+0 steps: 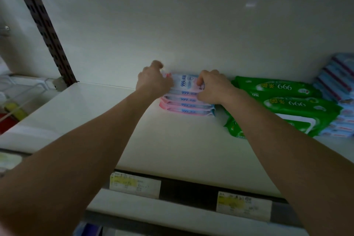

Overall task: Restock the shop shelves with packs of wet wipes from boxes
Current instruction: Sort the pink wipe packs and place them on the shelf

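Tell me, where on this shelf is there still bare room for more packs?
The widest bare patch of shelf lies left of the pink stack, up to the slotted upright. Another runs in front of the stack, out to the price labels. The right is crowded: green packs beside the stack, blue packs beyond.

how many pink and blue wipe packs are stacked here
5 pink-and-blue plastic wipe packs, one stack: top pack gripped by left hand and right hand, four beneath; others may be hidden.

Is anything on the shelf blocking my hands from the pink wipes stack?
Nothing visible. The left hand and right hand grip the pink wipes stack at its ends; the green packs lie to its right, not in front.
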Demonstrator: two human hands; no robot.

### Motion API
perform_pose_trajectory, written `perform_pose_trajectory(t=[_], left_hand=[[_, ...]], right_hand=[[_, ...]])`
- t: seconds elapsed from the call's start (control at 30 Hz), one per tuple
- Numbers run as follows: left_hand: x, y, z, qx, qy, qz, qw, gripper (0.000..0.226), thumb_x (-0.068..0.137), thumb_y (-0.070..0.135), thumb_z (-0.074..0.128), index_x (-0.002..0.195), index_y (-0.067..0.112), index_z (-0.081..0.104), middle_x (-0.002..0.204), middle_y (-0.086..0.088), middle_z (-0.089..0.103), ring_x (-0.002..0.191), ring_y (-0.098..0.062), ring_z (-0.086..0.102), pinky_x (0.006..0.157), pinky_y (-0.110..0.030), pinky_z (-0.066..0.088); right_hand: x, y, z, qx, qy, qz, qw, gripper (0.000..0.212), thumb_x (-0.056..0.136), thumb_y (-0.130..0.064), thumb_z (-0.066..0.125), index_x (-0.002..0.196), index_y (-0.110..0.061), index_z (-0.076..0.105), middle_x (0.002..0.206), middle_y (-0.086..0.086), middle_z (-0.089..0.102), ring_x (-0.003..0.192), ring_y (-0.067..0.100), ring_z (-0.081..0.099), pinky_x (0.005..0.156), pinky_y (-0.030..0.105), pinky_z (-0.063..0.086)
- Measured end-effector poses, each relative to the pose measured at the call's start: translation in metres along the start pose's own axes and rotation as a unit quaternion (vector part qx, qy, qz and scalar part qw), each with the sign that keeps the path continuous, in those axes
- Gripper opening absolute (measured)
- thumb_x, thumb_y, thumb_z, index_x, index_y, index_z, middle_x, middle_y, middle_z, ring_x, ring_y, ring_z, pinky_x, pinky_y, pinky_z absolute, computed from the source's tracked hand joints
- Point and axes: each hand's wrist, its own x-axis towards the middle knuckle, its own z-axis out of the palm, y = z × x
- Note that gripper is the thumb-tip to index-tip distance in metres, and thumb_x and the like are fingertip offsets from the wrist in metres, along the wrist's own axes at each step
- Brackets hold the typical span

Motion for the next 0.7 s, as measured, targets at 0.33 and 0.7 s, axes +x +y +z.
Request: perform_pose_trajectory(t=[0.33, 0.7], left_hand=[[-0.011, 0.004, 0.018, 0.323, -0.039, 0.224, 0.919, 0.06, 0.09, 0.022, 0.056, 0.145, 0.031, 0.035, 0.135, -0.005, 0.044, 0.121, -0.026, 0.042, 0.098, -0.043, 0.036], [-0.017, 0.004, 0.028, 0.361, -0.015, 0.194, 0.912, 0.064, 0.091, 0.024, 0.056, 0.148, 0.032, 0.027, 0.136, -0.009, 0.041, 0.124, -0.029, 0.039, 0.101, -0.045, 0.035]], right_hand=[[-0.006, 0.003, 0.011, -0.075, 0.046, -0.059, 0.994, 0.043, 0.085, -0.005, 0.059, 0.124, -0.008, 0.042, 0.124, 0.017, 0.046, 0.114, 0.034, 0.048, 0.087, 0.038, 0.045], [-0.007, -0.007, 0.013, -0.108, 0.054, -0.038, 0.992, 0.045, 0.087, -0.008, 0.062, 0.126, -0.008, 0.039, 0.124, 0.017, 0.046, 0.114, 0.034, 0.048, 0.084, 0.04, 0.044]])
